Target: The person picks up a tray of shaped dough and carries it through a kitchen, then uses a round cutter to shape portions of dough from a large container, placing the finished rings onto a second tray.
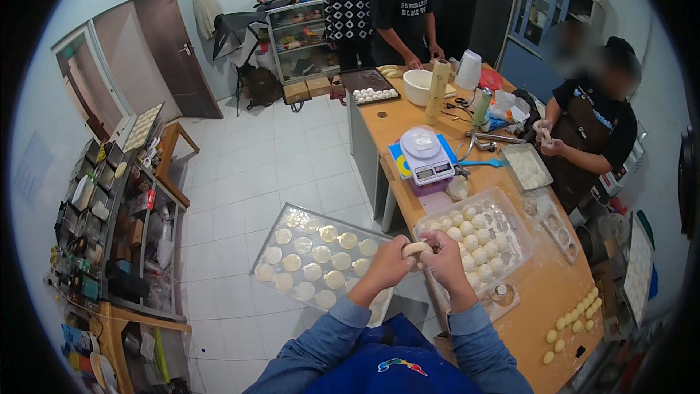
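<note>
Between my two hands is a pale piece of dough (417,249), bent into a curve. My left hand (388,265) grips its left end and my right hand (444,257) its right end, with the fingers closed on it. Just beyond my right hand, a clear plastic tray (521,243) holds many round dough balls (479,256). Left of my left hand lies a large metal sheet tray (260,255) with flat dough discs (312,271) set in rows. A small round metal cutter (499,290) stands on a board beside my right forearm.
A purple kitchen scale (426,157) stands on the wooden table (539,335). Small yellow dough balls (573,317) lie on its right side. A co-worker (594,128) across the table handles dough. Two people stand at the far end. A cluttered shelf (124,248) lines the left wall.
</note>
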A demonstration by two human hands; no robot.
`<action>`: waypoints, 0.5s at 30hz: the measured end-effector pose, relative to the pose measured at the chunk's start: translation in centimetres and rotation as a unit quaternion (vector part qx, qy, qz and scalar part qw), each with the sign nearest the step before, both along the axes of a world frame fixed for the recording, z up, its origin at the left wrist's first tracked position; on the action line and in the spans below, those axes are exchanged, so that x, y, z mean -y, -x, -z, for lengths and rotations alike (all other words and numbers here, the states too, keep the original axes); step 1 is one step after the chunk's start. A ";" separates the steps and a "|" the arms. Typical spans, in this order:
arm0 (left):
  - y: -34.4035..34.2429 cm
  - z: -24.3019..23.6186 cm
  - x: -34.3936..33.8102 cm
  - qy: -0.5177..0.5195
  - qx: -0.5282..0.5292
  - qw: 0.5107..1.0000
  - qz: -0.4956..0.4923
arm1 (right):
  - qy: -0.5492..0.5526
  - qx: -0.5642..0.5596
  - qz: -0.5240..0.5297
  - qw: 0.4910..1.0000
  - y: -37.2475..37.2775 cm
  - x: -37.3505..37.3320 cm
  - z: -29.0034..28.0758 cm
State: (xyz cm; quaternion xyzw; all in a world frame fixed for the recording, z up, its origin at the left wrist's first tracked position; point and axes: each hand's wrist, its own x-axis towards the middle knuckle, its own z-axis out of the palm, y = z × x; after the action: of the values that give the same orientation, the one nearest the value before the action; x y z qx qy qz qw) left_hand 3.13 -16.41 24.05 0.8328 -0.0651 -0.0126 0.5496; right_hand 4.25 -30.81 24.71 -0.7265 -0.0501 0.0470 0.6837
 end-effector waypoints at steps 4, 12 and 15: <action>0.8 1.3 -2.6 -0.093 -0.001 0.995 0.031 | 0.212 0.240 -0.011 0.947 0.8 -3.3 0.8; 2.5 4.2 -8.1 -0.042 -0.056 0.998 -0.001 | 0.141 0.033 -0.040 0.989 2.0 -8.5 3.6; 2.8 5.2 -9.4 -0.083 -0.067 0.994 -0.002 | 0.138 0.005 -0.064 0.988 2.1 -10.3 4.5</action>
State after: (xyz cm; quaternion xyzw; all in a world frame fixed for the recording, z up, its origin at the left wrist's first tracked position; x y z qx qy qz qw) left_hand 0.35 -7.06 18.87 0.8732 -0.0251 -0.0726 0.4813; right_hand 2.15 -20.53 20.24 -0.8092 -0.0931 0.0930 0.5726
